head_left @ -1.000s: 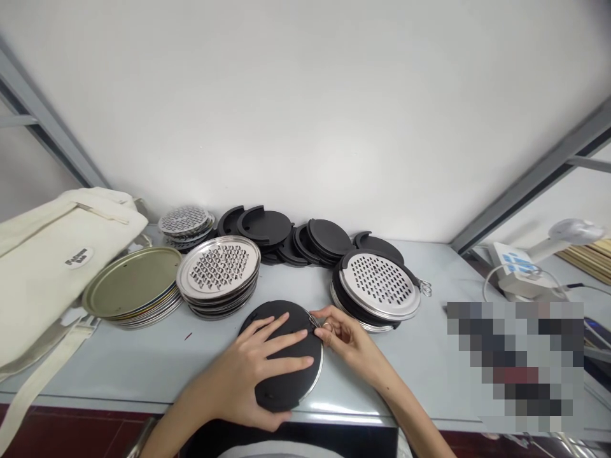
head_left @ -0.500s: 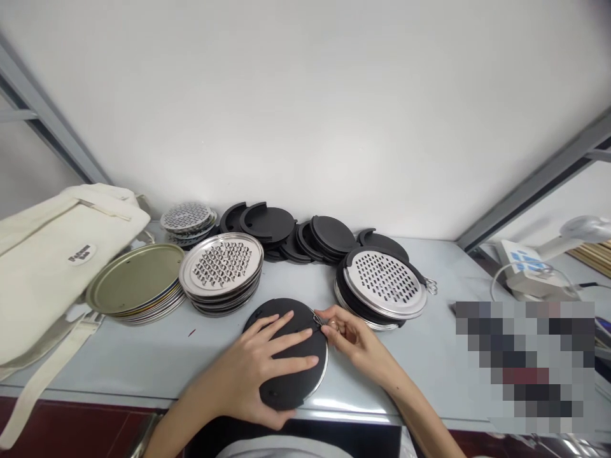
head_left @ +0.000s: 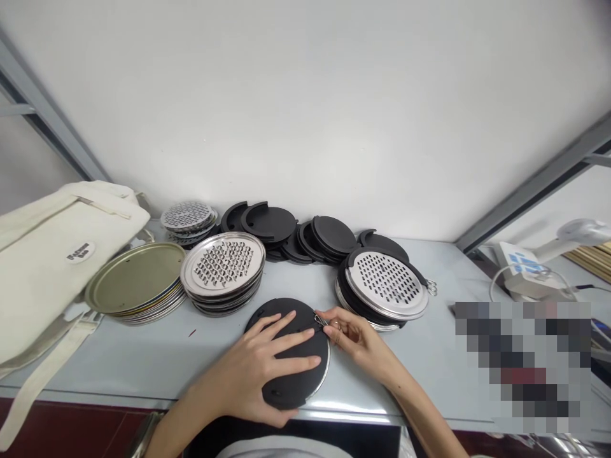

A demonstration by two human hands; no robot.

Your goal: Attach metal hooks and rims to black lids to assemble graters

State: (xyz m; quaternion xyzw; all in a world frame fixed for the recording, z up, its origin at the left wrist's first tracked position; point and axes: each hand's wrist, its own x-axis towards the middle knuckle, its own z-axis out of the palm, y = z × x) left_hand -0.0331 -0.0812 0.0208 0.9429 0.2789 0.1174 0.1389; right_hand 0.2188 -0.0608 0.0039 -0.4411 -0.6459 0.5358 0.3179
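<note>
A round black disc (head_left: pixel 298 375) with a thin metal rim showing along its right side lies near the table's front edge. My left hand (head_left: pixel 260 366) rests flat on it, fingers spread. At the disc's upper right edge, my right hand (head_left: pixel 356 337) pinches a small bent wire clip (head_left: pixel 319 319) between thumb and fingers; the clip touches the disc. Beyond my right hand sits a stack topped by a round metal grater plate (head_left: pixel 387 283) in a black holder, with wire loops (head_left: pixel 432 287) sticking out at its right.
Stacked grater plates (head_left: pixel 223 264) and olive-topped metal discs (head_left: pixel 136 277) stand at left beside a cream bag (head_left: pixel 62 254). Black holders (head_left: pixel 274 224) line the wall, near smaller grater discs (head_left: pixel 188 216). A white device (head_left: pixel 522 267) is at right, behind a pixelated area.
Little differs. The right hand's pinch on the wire clip has shifted very slightly, and a bit more of the clip shows. The left hand stays on the disc.
</note>
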